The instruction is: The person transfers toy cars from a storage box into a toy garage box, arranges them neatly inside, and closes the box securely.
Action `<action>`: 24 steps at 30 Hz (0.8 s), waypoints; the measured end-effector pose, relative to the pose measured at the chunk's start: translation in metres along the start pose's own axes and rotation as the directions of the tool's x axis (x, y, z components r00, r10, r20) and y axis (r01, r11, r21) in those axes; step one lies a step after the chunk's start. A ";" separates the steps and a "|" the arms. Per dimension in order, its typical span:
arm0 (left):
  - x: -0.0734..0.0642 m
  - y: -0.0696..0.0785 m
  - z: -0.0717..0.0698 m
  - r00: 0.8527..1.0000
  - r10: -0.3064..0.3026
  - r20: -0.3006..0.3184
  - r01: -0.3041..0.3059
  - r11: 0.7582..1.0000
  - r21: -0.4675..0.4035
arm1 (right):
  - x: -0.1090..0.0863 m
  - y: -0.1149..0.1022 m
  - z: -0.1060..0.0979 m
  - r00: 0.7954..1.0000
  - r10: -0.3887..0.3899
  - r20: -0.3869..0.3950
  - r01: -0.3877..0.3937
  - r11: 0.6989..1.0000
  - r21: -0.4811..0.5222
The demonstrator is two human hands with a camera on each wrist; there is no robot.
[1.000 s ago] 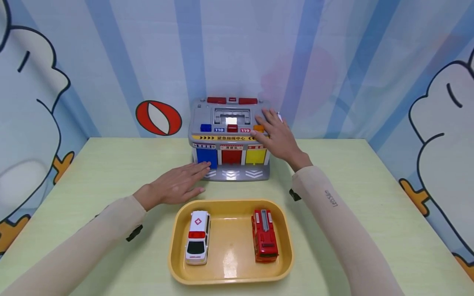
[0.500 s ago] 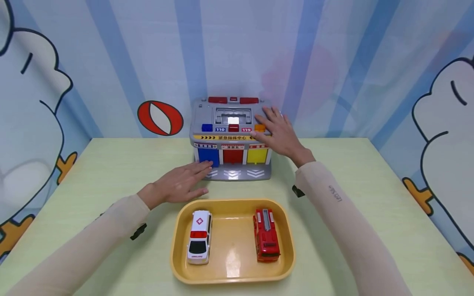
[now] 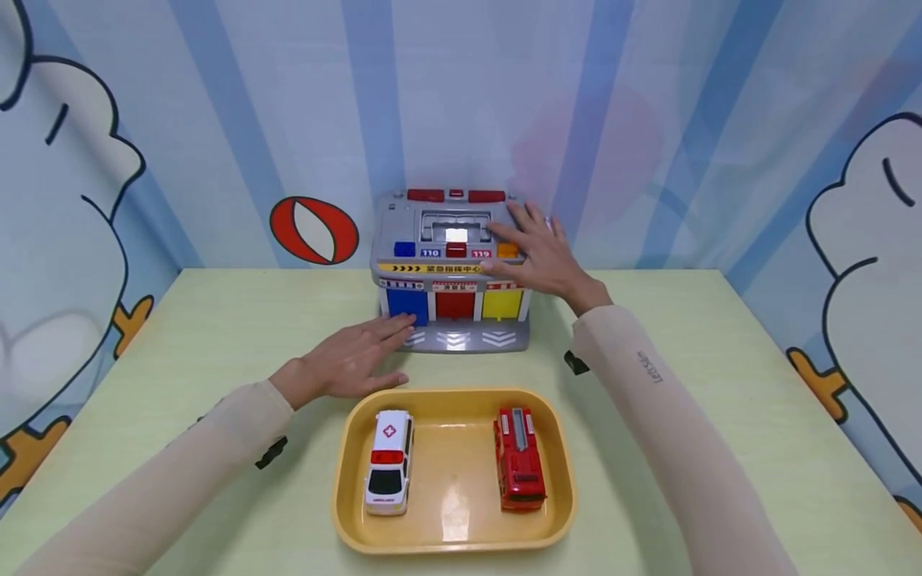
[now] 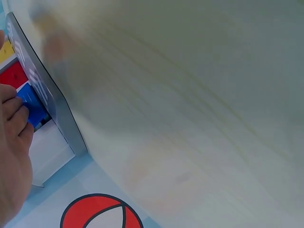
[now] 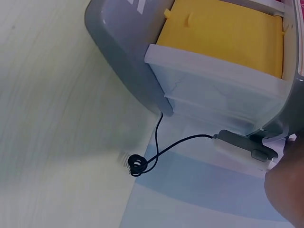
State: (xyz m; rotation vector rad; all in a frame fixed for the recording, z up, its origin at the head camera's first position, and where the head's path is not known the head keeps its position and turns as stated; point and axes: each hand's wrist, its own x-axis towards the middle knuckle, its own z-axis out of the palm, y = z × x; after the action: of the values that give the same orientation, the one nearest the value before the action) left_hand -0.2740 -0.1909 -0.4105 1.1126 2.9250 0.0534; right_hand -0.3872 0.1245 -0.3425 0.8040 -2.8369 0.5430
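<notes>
A grey toy emergency station (image 3: pixel 403 220) stands at the back of the table, with a blue door (image 3: pixel 407 304), a red door (image 3: pixel 454 305) and a yellow door (image 3: pixel 501 304) along its front. My left hand (image 3: pixel 353 356) touches the lower part of the blue door with its fingertips, fingers extended. In the left wrist view that blue door (image 4: pixel 32 105) tilts a little outward at its lower edge, partly behind the fingers. On the right side of the roof rests my right hand (image 3: pixel 543 256), fingers spread, near the orange button (image 3: pixel 507 250).
Nearer me, a yellow tray (image 3: pixel 454 539) holds a white toy ambulance (image 3: pixel 386 464) and a red toy fire engine (image 3: pixel 520 460). A coiled black cord (image 5: pixel 137 165) with a grey-and-white handset (image 5: pixel 242 149) hangs at the station's right side. A patterned curtain (image 3: pixel 461 96) stands behind.
My right hand has slid slightly left over the roof, its fingers spreading toward the handle. The left hand stays at the blue door, whose lower edge sits marginally further in. The view has shifted slightly.
</notes>
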 end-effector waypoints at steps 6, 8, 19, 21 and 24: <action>0.000 0.000 0.001 1.000 -0.014 0.010 0.014 1.000 -0.001 | 0.004 -0.005 0.000 0.999 0.032 0.005 -0.032 0.999 0.027; 0.000 0.000 0.001 1.000 -0.021 0.012 0.021 1.000 -0.001 | 0.005 -0.007 0.000 0.999 0.043 0.004 -0.043 0.998 0.037; -0.002 0.001 0.002 1.000 -0.023 0.010 0.023 1.000 0.003 | 0.008 -0.010 0.004 0.999 0.040 -0.011 -0.040 0.999 0.021; -0.001 0.001 0.001 1.000 -0.022 0.017 0.022 1.000 -0.004 | 0.007 -0.009 0.004 0.999 0.030 -0.015 -0.029 0.999 0.022; -0.001 0.001 0.000 0.999 -0.026 0.031 0.027 1.000 -0.015 | 0.007 -0.009 0.003 1.000 0.023 -0.015 -0.023 1.000 0.017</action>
State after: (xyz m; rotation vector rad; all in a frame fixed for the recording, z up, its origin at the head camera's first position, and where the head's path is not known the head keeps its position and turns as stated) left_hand -0.2724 -0.1905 -0.4105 1.0625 2.9068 0.0589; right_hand -0.3888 0.1132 -0.3407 0.7672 -2.8345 0.5740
